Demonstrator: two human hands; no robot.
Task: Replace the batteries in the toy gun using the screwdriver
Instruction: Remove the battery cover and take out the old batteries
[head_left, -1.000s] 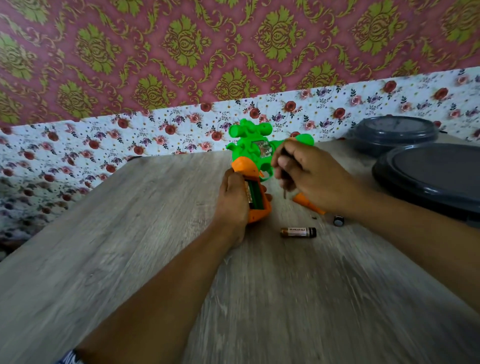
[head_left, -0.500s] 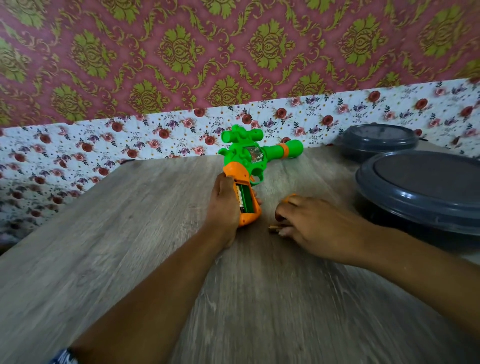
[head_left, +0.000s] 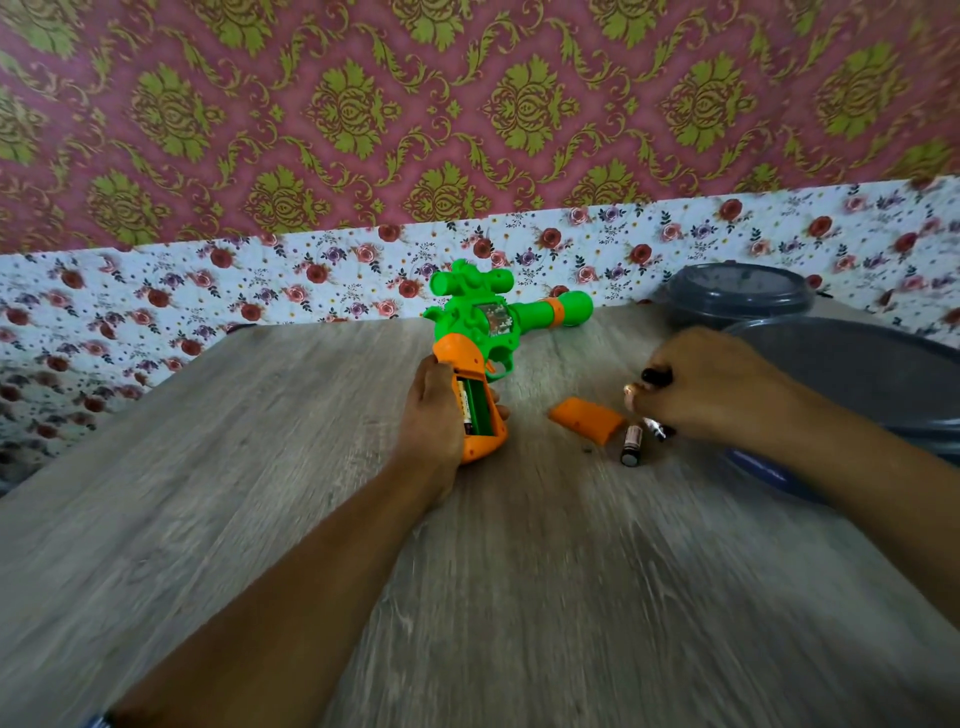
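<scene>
Since the earlier frame, my right hand (head_left: 722, 387) has drawn back toward the grey tubs, uncovering the orange cover (head_left: 587, 420) and a loose battery (head_left: 631, 444) lying just beside it on the table (head_left: 260, 493). That hand is closed around a dark-handled tool, probably the screwdriver (head_left: 655, 378); its metal tip seems to show below the fingers. My left hand (head_left: 434, 410) is wrapped around the orange grip of the toy gun (head_left: 483, 332), which lies flat with its compartment open and one battery seated on the left side. The next step appears to be filling the empty slot. I should set the tool down first, check polarity, and keep the grip pinned. Motion blur obscures the battery markings, and my left thumb hides the compartment's near edge.
</scene>
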